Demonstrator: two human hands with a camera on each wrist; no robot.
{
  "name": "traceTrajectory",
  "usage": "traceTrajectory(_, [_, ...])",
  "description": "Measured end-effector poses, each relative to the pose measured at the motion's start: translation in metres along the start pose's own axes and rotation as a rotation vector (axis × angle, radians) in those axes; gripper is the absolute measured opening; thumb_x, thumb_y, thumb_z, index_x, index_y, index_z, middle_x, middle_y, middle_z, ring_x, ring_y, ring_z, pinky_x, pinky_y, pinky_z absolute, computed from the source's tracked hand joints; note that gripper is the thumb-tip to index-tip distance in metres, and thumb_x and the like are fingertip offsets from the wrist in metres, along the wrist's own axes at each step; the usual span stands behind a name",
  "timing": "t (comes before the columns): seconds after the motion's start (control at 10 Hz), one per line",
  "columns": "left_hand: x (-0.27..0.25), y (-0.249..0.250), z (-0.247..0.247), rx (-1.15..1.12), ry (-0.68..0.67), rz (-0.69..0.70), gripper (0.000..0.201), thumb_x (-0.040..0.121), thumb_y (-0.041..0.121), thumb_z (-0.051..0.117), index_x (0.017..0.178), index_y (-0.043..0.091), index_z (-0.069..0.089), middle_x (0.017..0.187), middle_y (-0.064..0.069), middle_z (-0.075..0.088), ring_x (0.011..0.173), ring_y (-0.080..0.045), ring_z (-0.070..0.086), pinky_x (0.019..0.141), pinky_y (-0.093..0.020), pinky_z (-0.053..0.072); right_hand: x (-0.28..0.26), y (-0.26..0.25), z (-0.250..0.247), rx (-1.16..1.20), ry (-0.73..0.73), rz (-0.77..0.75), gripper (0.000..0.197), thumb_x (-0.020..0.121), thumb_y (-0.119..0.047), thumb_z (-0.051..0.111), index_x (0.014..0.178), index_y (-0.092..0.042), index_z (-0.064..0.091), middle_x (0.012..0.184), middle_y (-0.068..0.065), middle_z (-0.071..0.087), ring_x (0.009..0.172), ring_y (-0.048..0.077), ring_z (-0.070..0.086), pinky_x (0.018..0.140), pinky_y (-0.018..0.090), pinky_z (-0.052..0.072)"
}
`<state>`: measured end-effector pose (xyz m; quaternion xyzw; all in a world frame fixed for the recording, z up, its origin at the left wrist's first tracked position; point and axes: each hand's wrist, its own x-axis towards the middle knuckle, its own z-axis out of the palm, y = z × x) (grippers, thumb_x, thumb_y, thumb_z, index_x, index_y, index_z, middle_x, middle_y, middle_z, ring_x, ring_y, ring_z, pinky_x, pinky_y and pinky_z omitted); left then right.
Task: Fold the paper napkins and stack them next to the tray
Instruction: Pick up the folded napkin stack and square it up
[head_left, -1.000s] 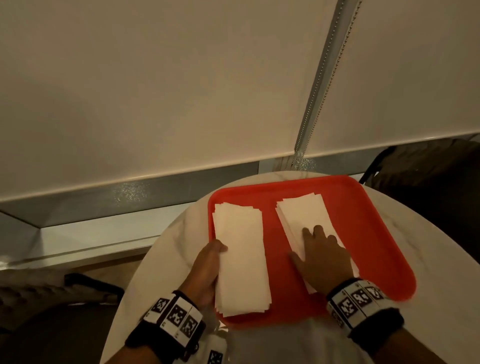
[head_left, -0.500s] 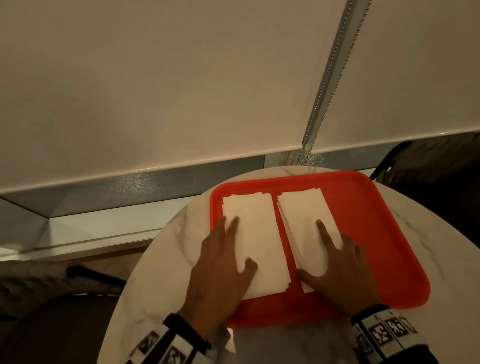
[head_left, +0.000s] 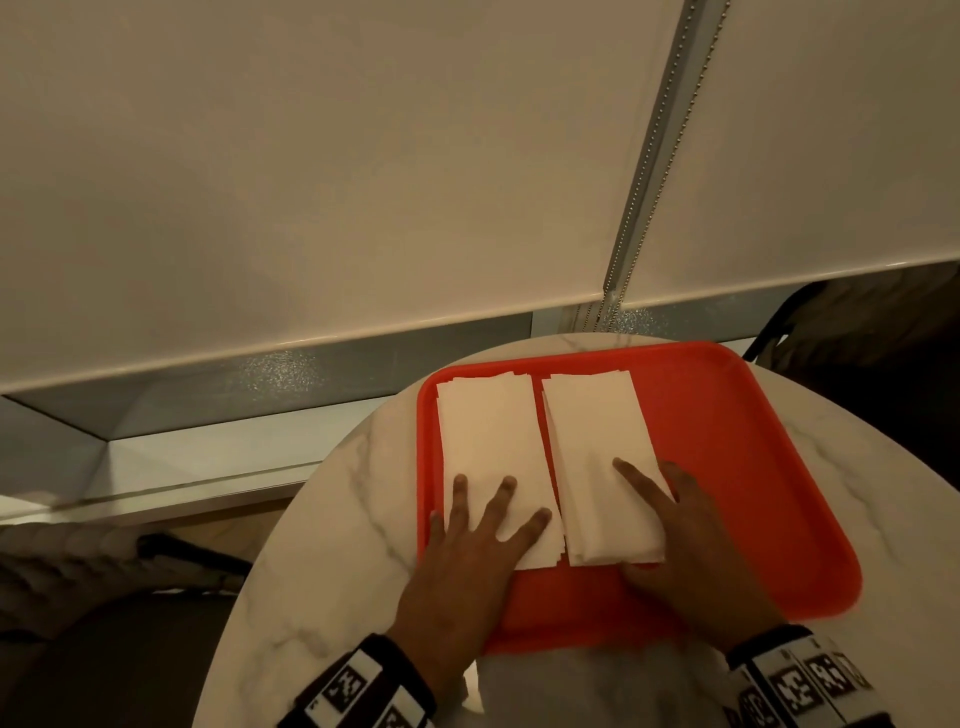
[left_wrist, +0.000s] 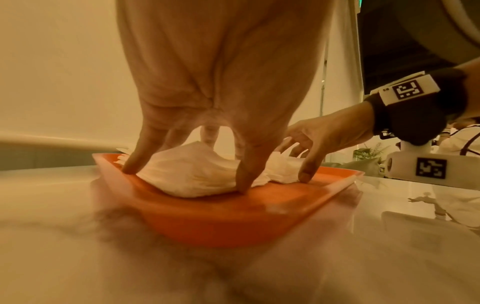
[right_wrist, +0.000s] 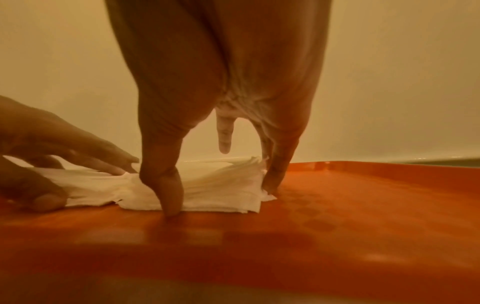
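Two stacks of folded white napkins lie side by side in the red tray on a round marble table. My left hand lies on the near end of the left stack with its fingers spread and straight. In the left wrist view the left hand straddles that stack, its fingertips down on the tray. My right hand is at the near right corner of the right stack, index finger on top. In the right wrist view the right hand has its thumb at the stack's near end and another finger at its right edge.
A dark chair stands behind the table at the right. Window blinds with a bead chain and a pale sill run along the back. A dark seat is low on the left. Bare marble shows left and right of the tray.
The left stack has moved right and further into the tray, up beside the right stack. My left hand went from its left edge to lying flat on top, then slid toward the near end.
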<state>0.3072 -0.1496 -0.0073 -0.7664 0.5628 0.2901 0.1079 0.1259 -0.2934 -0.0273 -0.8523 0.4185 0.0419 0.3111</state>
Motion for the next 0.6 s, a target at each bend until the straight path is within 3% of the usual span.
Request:
traceTrajectory(0.2, [-0.002,-0.002,-0.009,-0.001,0.020,-0.029,0.082,0.101,0.035,0.050,0.155,0.044,-0.010,0.164,-0.001,-0.027,0.147,-0.039,-0.029,0.123,-0.060,0.002,0.016,-0.002,0.004,0.013,0.039,-0.020,0.101,0.078,-0.038,0.076,0.136,-0.060,-0.005,0.159,0.003,0.016,0.145,0.025,0.018,0.117,0.047,0.026])
traceTrajectory(0.3, [-0.007,0.000,-0.004,-0.014,0.133,-0.039,0.078,0.102,0.038,0.046,0.154,0.048,-0.012,0.164,0.001,-0.026,0.148,-0.036,-0.028,0.123,-0.058,-0.003,0.017,-0.003,0.004,0.042,0.074,-0.031,0.104,0.077,-0.036,0.076,0.139,-0.058,-0.006,0.158,0.005,0.019,0.145,0.026,0.020,0.118,0.048,0.026])
traceTrajectory(0.4, [-0.025,0.004,0.004,-0.090,0.291,-0.014,0.070,0.102,0.049,0.039,0.153,0.050,-0.009,0.162,0.011,-0.025,0.149,-0.025,-0.027,0.117,-0.047,-0.012,0.006,-0.008,0.005,0.049,0.081,-0.035,0.109,0.077,-0.033,0.076,0.140,-0.057,-0.010,0.162,0.004,0.009,0.149,0.027,0.012,0.119,0.049,0.021])
traceTrajectory(0.5, [-0.062,0.000,0.020,-0.164,0.358,0.004,0.061,0.094,0.053,0.044,0.151,0.045,0.025,0.163,0.008,0.024,0.150,-0.025,0.025,0.114,-0.044,0.023,-0.022,-0.002,-0.002,0.052,0.028,0.025,0.118,0.075,-0.030,0.079,0.145,-0.053,-0.013,0.164,0.000,-0.003,0.151,0.026,0.005,0.119,0.047,0.018])
traceTrajectory(0.6, [-0.098,-0.007,0.039,-0.320,0.371,-0.059,0.049,0.093,0.056,0.050,0.140,0.049,0.043,0.147,0.015,0.044,0.134,-0.008,0.048,0.108,-0.021,0.033,-0.066,0.022,-0.011,-0.002,0.228,-0.034,0.115,0.065,-0.045,0.079,0.151,-0.045,0.004,0.158,0.007,0.029,0.142,0.034,0.032,0.107,0.056,0.036])
